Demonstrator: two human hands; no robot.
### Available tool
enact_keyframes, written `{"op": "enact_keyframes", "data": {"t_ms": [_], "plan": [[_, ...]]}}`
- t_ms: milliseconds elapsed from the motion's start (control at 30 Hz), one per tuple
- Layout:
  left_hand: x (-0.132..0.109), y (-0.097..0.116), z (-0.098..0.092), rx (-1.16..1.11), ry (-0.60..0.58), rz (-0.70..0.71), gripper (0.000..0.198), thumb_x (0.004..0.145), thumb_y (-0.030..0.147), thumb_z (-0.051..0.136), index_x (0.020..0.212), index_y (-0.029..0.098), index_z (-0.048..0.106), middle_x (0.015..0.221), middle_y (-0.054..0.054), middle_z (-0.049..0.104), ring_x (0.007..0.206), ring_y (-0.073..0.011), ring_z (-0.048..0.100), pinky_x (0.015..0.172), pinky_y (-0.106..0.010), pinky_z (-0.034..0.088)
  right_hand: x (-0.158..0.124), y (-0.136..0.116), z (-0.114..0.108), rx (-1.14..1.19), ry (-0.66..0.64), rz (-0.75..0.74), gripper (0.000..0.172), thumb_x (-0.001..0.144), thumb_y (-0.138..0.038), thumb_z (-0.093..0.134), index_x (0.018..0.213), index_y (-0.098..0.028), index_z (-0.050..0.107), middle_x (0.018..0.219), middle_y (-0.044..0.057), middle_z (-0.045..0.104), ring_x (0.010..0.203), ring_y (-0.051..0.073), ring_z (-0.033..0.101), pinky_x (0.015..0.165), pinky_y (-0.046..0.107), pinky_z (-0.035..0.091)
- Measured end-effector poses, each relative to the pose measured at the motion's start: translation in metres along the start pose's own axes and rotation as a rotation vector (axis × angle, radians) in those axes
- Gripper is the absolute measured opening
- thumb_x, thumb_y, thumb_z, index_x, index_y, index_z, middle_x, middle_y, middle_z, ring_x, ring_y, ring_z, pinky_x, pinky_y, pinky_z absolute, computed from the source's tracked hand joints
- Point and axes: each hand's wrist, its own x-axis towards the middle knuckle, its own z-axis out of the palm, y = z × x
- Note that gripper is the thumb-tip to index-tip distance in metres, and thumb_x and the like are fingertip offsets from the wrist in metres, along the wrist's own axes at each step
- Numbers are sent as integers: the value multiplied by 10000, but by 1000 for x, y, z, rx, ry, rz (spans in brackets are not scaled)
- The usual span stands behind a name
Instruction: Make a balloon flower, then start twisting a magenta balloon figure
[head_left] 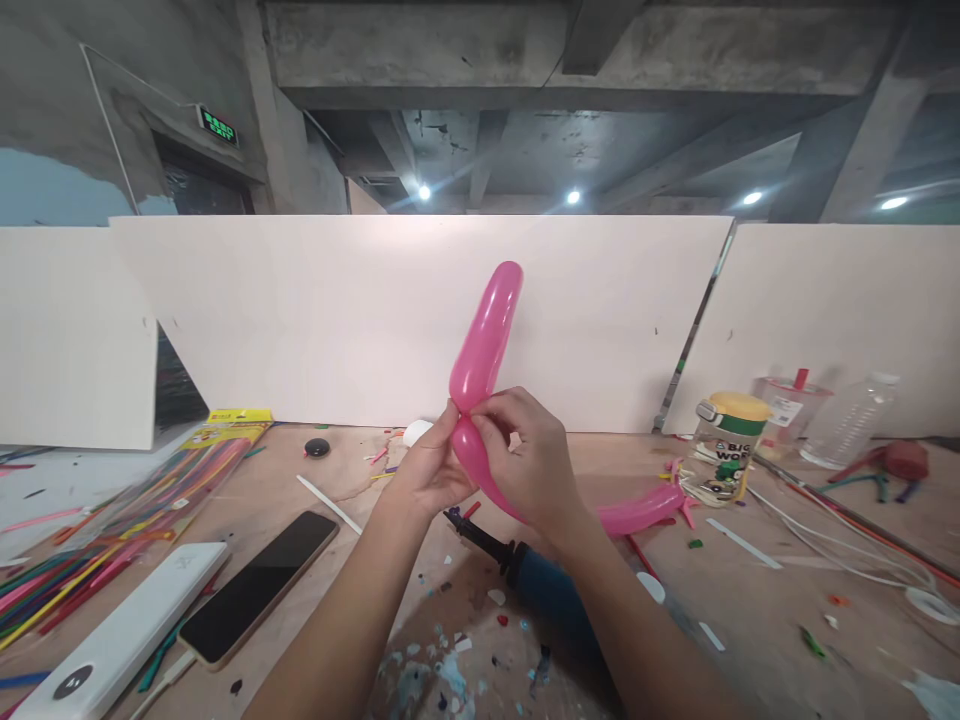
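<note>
Between both hands (487, 455): pink balloon (486, 335).

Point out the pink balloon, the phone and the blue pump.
pink balloon (487, 330), head view, on the upper inflated segment above the hands.
phone (259, 588), head view, middle of its dark screen.
blue pump (544, 588), head view, on its blue barrel between the forearms.

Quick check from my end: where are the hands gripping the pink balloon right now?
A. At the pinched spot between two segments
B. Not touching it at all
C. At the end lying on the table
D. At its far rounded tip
A. Both the left hand and the right hand pinch the pink balloon at the narrowed spot where the upright segment meets the lower one.
</note>
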Motion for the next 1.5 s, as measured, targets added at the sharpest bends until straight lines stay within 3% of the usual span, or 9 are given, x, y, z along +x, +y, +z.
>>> {"op": "enact_keyframes", "data": {"t_ms": [167,367,567,800,900,1100,1300,1400,1500], "plan": [[-1,2,9,87,37,200,262,636,314,790,757,135,642,679,-33,663,669,-172,644,646,-267,498,-2,9,2,-150,-12,-151,189,880,-156,475,826,-203,650,868,55,547,748,146,554,645,287,484],[1,4,10,308,161,448,238,618,196,741,824,106,664,734,-37,677,687,-162,624,681,-263,468,0,23,0,-369,-53,-357,160,874,-131,498,881,-211,637,1220,59,600,1192,248,459,982,439,377],[-10,7,14,639,206,608,167,727,272,669,819,132,669,671,-9,637,614,-142,578,586,-242,430,4,23,-12,-427,-59,-375,114,872,-150,519,872,-219,609,1191,28,637,1167,244,488,970,430,350],[-8,6,12,631,240,622,67,683,177,648,726,126,641,622,15,595,582,-119,539,564,-224,409,2,15,-12,-458,-118,-394,118,868,-129,520,861,-219,596,1205,0,636,1177,251,466,963,433,312],[-8,4,15,651,227,737,138,723,201,651,838,126,646,724,-5,625,686,-133,566,646,-236,444,3,17,-14,-431,-105,-353,110,873,-131,514,864,-216,583,1041,2,692,1071,229,513,939,421,318],[-13,5,18,752,-45,672,157,724,105,602,878,134,593,801,-26,629,755,-143,570,688,-248,456,4,21,-20,-400,-13,-272,93,846,-132,530,840,-210,580,782,10,671,854,208,543,836,396,355],[-14,6,21,771,121,724,216,666,61,624,869,134,615,751,-7,632,725,-138,584,657,-229,465,1,14,-7,-382,89,-204,104,871,-175,526,838,-217,616,841,35,645,843,208,530,815,405,369],[-17,6,24,698,159,747,216,648,92,678,856,138,638,722,-2,638,700,-138,586,645,-231,471,2,11,-4,-164,150,-70,88,868,-231,541,891,-216,624,980,77,590,930,216,535,824,392,414],[-19,6,24,688,99,639,163,659,153,713,811,141,655,714,-16,649,683,-150,592,632,-245,475,7,14,-7,296,35,243,259,880,-353,531,1114,-244,552,1056,75,592,908,198,571,756,348,467]]}}
